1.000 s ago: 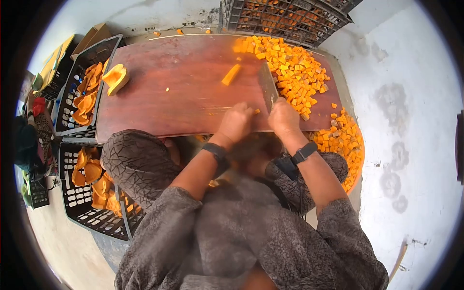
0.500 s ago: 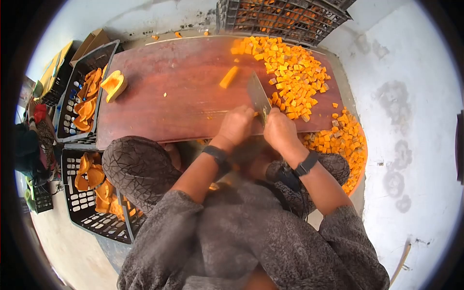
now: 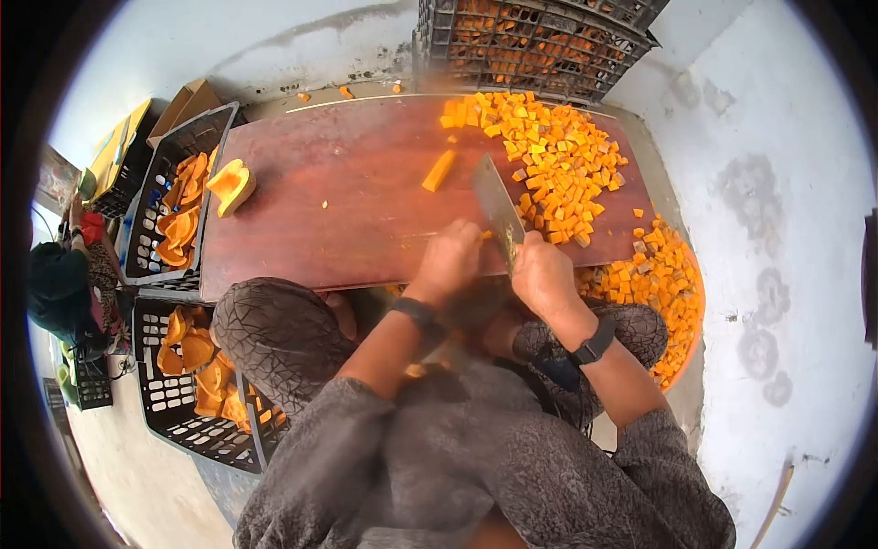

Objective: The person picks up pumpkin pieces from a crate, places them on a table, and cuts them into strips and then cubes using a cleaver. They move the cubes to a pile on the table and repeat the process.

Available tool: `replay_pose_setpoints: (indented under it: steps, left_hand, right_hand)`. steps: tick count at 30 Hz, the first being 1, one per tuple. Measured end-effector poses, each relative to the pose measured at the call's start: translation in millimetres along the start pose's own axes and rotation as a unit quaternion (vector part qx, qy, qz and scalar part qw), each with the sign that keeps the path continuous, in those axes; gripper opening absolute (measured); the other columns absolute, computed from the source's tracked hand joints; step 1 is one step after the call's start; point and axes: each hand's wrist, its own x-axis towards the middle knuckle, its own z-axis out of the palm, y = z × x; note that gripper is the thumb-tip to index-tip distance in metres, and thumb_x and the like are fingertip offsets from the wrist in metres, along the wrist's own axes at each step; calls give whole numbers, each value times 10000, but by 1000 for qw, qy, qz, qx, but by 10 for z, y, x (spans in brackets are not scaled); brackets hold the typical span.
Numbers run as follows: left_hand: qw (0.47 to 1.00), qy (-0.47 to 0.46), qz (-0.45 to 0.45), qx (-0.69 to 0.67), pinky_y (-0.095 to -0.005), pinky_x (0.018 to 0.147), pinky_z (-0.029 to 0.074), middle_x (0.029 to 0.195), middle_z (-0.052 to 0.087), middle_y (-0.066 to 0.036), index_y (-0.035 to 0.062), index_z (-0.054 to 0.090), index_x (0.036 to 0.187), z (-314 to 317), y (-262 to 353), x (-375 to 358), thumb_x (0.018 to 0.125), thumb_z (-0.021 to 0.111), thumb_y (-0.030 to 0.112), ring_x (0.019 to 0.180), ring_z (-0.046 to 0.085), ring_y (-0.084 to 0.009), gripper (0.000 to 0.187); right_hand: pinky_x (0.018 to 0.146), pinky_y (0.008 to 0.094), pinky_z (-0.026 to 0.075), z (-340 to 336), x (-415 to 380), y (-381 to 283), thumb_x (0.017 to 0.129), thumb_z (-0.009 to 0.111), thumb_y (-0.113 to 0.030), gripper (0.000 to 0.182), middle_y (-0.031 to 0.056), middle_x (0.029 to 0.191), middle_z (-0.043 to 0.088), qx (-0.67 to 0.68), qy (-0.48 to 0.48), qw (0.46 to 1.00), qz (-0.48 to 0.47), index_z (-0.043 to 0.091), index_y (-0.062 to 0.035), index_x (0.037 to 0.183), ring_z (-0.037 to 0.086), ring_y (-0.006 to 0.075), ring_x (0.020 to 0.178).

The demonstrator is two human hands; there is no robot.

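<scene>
My right hand [image 3: 546, 276] is wrapped round the handle of a cleaver [image 3: 498, 203], whose broad blade stands on edge over the red-brown board [image 3: 338, 201]. Close to the left of the blade, my left hand [image 3: 450, 261] has its fingers curled at the board's near edge. A bit of orange pumpkin [image 3: 487, 235] shows at its fingertips; the rest is hidden under the hand. Beyond the hands lies a loose pumpkin strip [image 3: 439, 171]. Right of the blade spreads a heap of pumpkin cubes [image 3: 567, 165]. A larger curved pumpkin piece [image 3: 231, 187] rests at the board's left end.
An orange tub [image 3: 697, 316] full of cubes stands below the board's right end. Black crates [image 3: 146, 240] [image 3: 169, 430] with pumpkin pieces stand at left. A stacked crate [image 3: 540, 50] is behind the board. Another person [image 3: 69, 288] is at far left; a white wall [image 3: 768, 183] rises at right.
The whole view has shifted slightly down and right. Both hands stay at the board's near edge, the right still gripping the cleaver; the heap and the loose strip look the same.
</scene>
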Motion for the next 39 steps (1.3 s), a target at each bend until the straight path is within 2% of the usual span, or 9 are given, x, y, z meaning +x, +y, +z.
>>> replay_pose_setpoints:
  steps: [8, 11, 14, 16, 20, 22, 25, 34, 39]
  left_hand:
    - [1000, -8, 22, 11, -458, 667, 510, 815, 576, -161, 68, 599, 874, 59, -67, -6, 814, 582, 40, 784, 589, -383, 68]
    - [1000, -15, 18, 14, -460, 668, 504, 814, 576, -162, 58, 614, 916, 86, -84, 59, 816, 596, 43, 782, 584, -378, 102]
    - [998, 9, -27, -59, -439, 704, 511, 849, 592, -174, 51, 624, 966, 4, -108, 171, 813, 621, 51, 821, 590, -379, 153]
    - [986, 132, -74, 62, -426, 772, 511, 959, 617, -183, 52, 624, 1023, -215, -207, 348, 804, 639, 54, 921, 594, -381, 219]
    - [976, 154, -92, 126, -427, 829, 502, 1055, 617, -176, 56, 617, 1071, -428, -357, 625, 799, 653, 70, 1001, 580, -385, 275]
    - [986, 63, -93, 120, -439, 852, 496, 1078, 613, -163, 57, 611, 1101, -407, -462, 681, 796, 660, 89, 1020, 571, -384, 311]
    - [984, -3, -126, 126, -444, 851, 499, 1052, 615, -167, 55, 612, 1105, -369, -502, 724, 789, 660, 95, 993, 575, -384, 323]
    - [979, -33, -130, 154, -447, 838, 495, 1006, 617, -161, 72, 632, 998, -288, -564, 589, 751, 605, 25, 930, 574, -375, 252]
    - [991, -53, -79, 98, -448, 843, 483, 997, 613, -153, 73, 631, 993, -316, -354, 277, 743, 605, 23, 940, 562, -372, 257]
  right_hand:
    - [685, 520, 496, 50, 27, 104, 893, 542, -170, 196, 265, 716, 618, 1, 8, 1000, -21, 525, 23, 863, 620, 456, 736]
    - [676, 522, 488, 18, 16, 93, 895, 543, -173, 198, 267, 717, 613, 13, 10, 1000, -2, 525, 22, 866, 614, 460, 741]
    - [666, 526, 482, -48, -55, 38, 898, 538, -176, 196, 267, 714, 609, 29, 8, 1000, -3, 517, 17, 868, 609, 463, 734]
    - [659, 529, 478, -15, -114, 49, 900, 534, -175, 193, 267, 711, 607, 36, 2, 999, 1, 512, 15, 867, 607, 464, 727]
    - [649, 535, 478, 43, -179, 20, 907, 522, -175, 186, 264, 693, 604, 27, -26, 999, -19, 491, 5, 873, 604, 464, 701]
    - [646, 535, 479, 45, -191, -10, 909, 518, -176, 186, 262, 687, 604, 33, -46, 998, -26, 486, 4, 874, 605, 463, 694]
    - [650, 534, 485, 68, -174, 8, 909, 521, -181, 192, 257, 681, 609, 30, -54, 998, -30, 477, 3, 878, 608, 464, 690]
    - [672, 518, 500, 71, 267, 498, 890, 553, -159, 185, 270, 727, 626, -51, 33, 996, 62, 549, 26, 882, 627, 452, 732]
    - [673, 519, 496, -53, 254, 374, 876, 558, -150, 164, 256, 741, 627, -21, 93, 995, 31, 537, 11, 896, 620, 458, 744]
